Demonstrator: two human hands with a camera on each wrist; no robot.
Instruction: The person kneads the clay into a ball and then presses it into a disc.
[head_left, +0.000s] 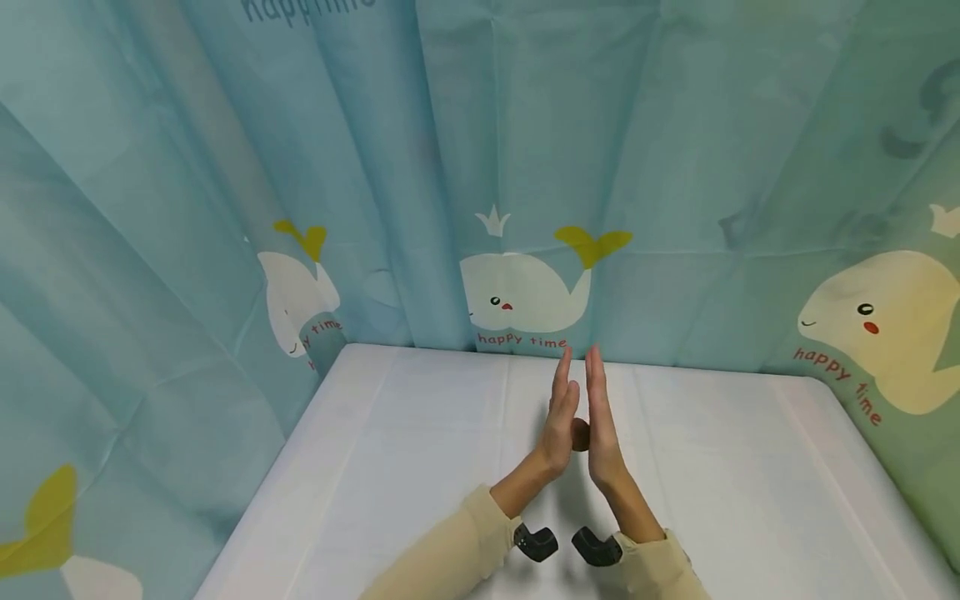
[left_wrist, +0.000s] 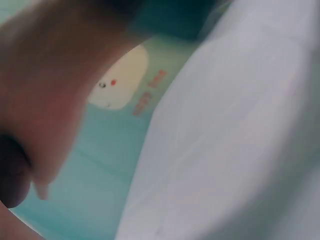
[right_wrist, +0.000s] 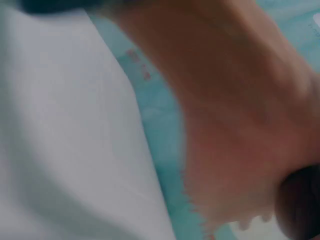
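A small dark brown ball-like thing [head_left: 581, 435] sits between the two palms in the head view. My left hand [head_left: 558, 421] is on its left side, fingers straight and pointing away from me. On the other side my right hand [head_left: 602, 425] faces it, its fingers straight too. Both palms press the round thing from opposite sides, above the white table. In the left wrist view the dark round thing [left_wrist: 12, 172] shows at the left edge beside the palm. The right wrist view has the same round thing [right_wrist: 302, 202] at its lower right, partly cut off.
The white-covered table [head_left: 420, 433] stretches out under the hands. Behind it and on both sides hangs a blue-green curtain [head_left: 675, 167] printed with whales. Each wrist bears a black camera mount, the left one [head_left: 536, 543] and the right one [head_left: 597, 548] close together.
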